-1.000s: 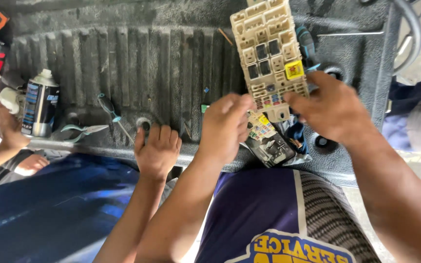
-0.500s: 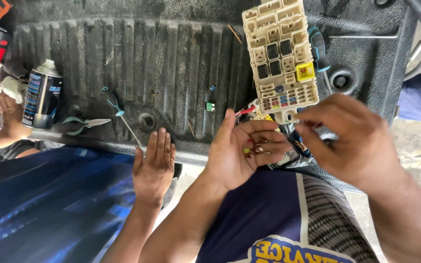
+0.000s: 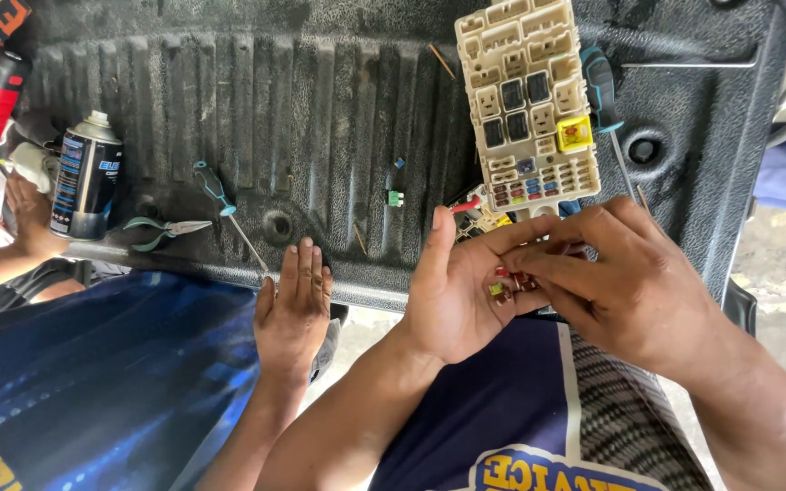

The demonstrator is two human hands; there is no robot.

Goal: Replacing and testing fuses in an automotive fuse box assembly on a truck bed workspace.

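Black ribbed truck-bed liner [image 3: 320,100] carries everything. At its left edge a co-worker's hand [image 3: 27,214] rests beside an upright spray can [image 3: 86,175]; green-handled pliers [image 3: 161,227] and a teal screwdriver [image 3: 220,195] lie just right of it. Another co-worker's hand [image 3: 295,309] lies flat, fingers together, on the liner's near edge. Further right, the person's left hand [image 3: 457,291] is cupped palm-up, holding small coloured fuses [image 3: 507,284]. The right hand [image 3: 634,291] pinches at those fuses with its fingertips. Just beyond both hands lies a cream fuse box [image 3: 529,100], near the liner's right edge.
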